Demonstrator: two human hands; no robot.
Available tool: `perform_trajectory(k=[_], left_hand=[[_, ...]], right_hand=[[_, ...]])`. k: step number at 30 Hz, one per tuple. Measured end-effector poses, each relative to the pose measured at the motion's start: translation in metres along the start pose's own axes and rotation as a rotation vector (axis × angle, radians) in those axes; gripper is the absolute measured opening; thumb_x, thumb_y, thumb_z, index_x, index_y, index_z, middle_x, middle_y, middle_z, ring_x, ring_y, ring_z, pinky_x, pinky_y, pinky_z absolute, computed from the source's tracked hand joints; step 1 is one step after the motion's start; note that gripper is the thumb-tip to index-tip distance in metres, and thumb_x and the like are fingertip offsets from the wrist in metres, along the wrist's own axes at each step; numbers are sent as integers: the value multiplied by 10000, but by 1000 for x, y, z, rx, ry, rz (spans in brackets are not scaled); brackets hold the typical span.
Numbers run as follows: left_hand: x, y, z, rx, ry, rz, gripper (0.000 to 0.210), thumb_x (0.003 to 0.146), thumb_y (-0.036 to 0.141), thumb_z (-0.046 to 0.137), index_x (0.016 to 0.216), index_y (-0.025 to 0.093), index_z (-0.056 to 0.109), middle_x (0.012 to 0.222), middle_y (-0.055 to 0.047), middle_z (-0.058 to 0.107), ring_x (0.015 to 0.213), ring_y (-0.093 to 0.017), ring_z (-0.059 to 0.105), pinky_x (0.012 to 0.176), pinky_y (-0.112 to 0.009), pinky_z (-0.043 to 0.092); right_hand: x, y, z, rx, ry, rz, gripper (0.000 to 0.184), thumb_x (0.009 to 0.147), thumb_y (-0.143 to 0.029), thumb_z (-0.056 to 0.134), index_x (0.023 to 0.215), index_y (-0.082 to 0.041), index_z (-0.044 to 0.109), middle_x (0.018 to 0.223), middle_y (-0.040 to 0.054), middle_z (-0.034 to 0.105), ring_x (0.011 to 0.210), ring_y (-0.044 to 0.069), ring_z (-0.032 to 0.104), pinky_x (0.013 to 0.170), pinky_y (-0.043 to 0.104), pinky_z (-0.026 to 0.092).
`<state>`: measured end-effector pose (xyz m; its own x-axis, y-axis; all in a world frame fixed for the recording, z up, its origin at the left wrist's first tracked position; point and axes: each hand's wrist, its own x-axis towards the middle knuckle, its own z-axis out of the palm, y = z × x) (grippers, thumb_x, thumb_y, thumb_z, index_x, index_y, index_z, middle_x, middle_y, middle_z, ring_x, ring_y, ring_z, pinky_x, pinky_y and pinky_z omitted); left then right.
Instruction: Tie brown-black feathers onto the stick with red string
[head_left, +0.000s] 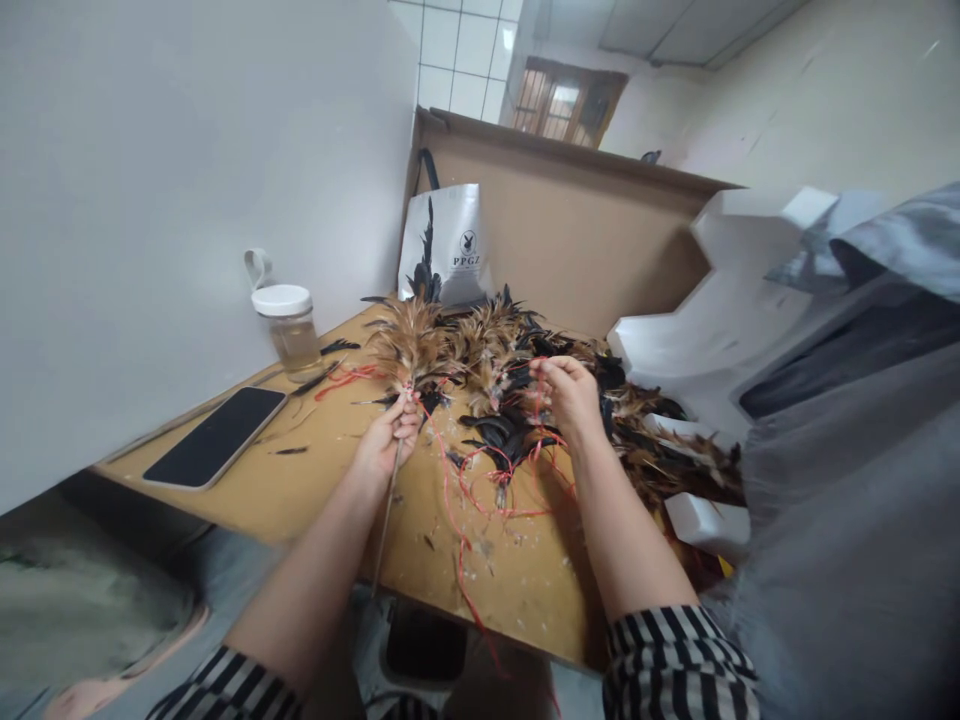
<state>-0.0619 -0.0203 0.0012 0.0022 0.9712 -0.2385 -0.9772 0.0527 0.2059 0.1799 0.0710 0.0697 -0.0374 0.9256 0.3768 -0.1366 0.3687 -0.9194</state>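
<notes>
My left hand [391, 437] is closed around a thin stick [385, 535] with a bunch of brown feathers [411, 345] fanned out at its top, like a feather duster. The stick slants down past the table's front edge. Red string [448, 480] runs from the bound base of the feathers and loops loosely over the table. My right hand [574, 395] is raised over the feather pile, thumb and fingers pinching the red string. Black feathers [499, 440] lie on the table between my hands.
A phone [216, 437] and a lidded jar of amber liquid [291, 330] sit at left on the wooden table [330, 510]. Behind are a heap of feathers [487, 340], a white bag [450, 245] and a cardboard panel [570, 240]. White foam [720, 290] and grey cloth [847, 480] crowd the right.
</notes>
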Motion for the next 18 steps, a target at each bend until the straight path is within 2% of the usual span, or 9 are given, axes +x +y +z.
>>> perform_trajectory(k=[3, 7, 9, 10, 12, 13, 15, 17, 18], left_hand=[[-1, 0, 1, 4, 11, 9, 128, 892, 112, 428, 904, 105, 555, 589, 29, 407, 427, -16, 370, 297, -60, 220], [-1, 0, -1, -3, -3, 4, 149, 906, 123, 401, 911, 105, 548, 587, 25, 417, 427, -19, 379, 294, -61, 229], [0, 0, -2, -9, -19, -1, 163, 915, 133, 383, 913, 101, 543, 586, 23, 425, 428, -21, 387, 292, -62, 237], [0, 0, -3, -10, -29, -4, 168, 918, 139, 377, 910, 98, 540, 587, 22, 429, 428, -22, 392, 292, -63, 242], [1, -1, -4, -11, -45, -10, 173, 921, 142, 372, 895, 94, 536, 588, 20, 434, 428, -23, 401, 291, -66, 246], [1, -1, -4, -12, -49, -12, 172, 920, 141, 373, 886, 95, 535, 588, 19, 436, 427, -23, 403, 291, -66, 247], [0, -1, -3, -14, -47, -13, 164, 917, 137, 380, 876, 99, 534, 589, 20, 434, 425, -23, 401, 290, -65, 244], [-1, -1, -2, -11, -38, -13, 162, 916, 137, 382, 881, 101, 536, 587, 22, 430, 423, -22, 395, 289, -63, 240], [-1, -2, -1, -8, -34, -14, 166, 917, 140, 380, 888, 99, 538, 586, 23, 427, 422, -21, 394, 289, -63, 238]], right_hand=[[-13, -33, -8, 162, 14, -110, 138, 669, -284, 653, 720, -194, 561, 761, 18, 641, 706, 138, 593, 640, 264, 462], [-36, -66, -24, 177, 22, -287, 93, 682, -273, 629, 717, -218, 563, 853, 24, 615, 867, 172, 594, 770, 326, 466], [-47, -73, -36, 199, -13, -317, 71, 698, -282, 610, 724, -237, 562, 862, 18, 601, 905, 183, 588, 824, 367, 452], [-51, -75, -44, 217, -35, -307, 63, 706, -293, 598, 728, -248, 561, 825, 12, 589, 867, 178, 591, 829, 381, 449], [-56, -73, -63, 245, -64, -259, 70, 728, -334, 566, 737, -264, 562, 695, -9, 539, 670, 145, 568, 768, 374, 460], [-57, -70, -75, 250, -62, -236, 94, 742, -362, 543, 744, -270, 564, 616, -26, 492, 543, 121, 508, 704, 353, 463], [-57, -61, -100, 230, -32, -206, 168, 768, -422, 485, 762, -279, 572, 477, -72, 352, 357, 82, 301, 552, 304, 421], [-55, -51, -121, 131, -32, -141, 237, 774, -472, 453, 726, -275, 575, 394, -105, 214, 306, 67, 132, 457, 279, 341], [-54, -45, -128, 20, -62, -62, 267, 767, -490, 455, 689, -266, 576, 367, -109, 190, 300, 66, 111, 437, 276, 308]])
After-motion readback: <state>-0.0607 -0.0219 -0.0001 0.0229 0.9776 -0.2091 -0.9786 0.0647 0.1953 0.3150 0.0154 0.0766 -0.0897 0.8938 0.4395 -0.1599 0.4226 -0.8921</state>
